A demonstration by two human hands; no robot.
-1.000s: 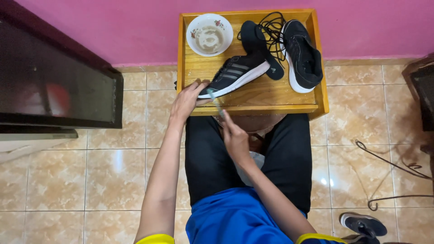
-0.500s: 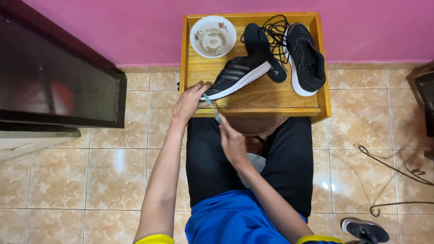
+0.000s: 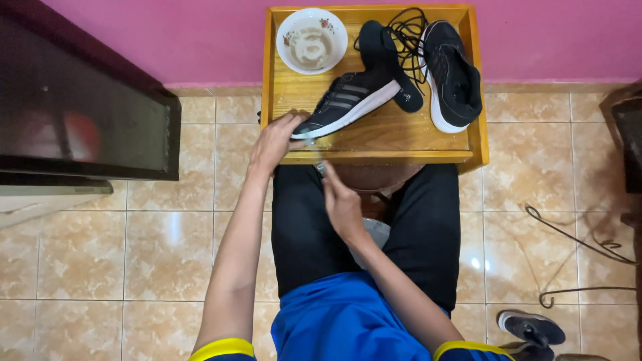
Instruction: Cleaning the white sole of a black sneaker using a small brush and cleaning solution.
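Note:
A black sneaker with grey stripes and a white sole (image 3: 351,100) lies on its side on a wooden tray table (image 3: 374,144). My left hand (image 3: 273,142) grips its toe end at the tray's front left. My right hand (image 3: 341,204) holds a small brush (image 3: 314,157) whose head touches the shoe's toe just below my left hand. A second black sneaker (image 3: 451,75) lies at the tray's right, with a loose black insole (image 3: 388,57) and black laces (image 3: 401,33) between the two shoes.
A white floral bowl of cloudy liquid (image 3: 311,40) stands at the tray's back left. A pink wall runs behind. A dark cabinet (image 3: 80,113) is at left. Another shoe (image 3: 531,327) and a wire stand (image 3: 582,247) sit on the tiled floor at right.
My right hand and the brush have shifted slightly down and toward me along the shoe's toe. My left hand keeps its hold on the shoe.

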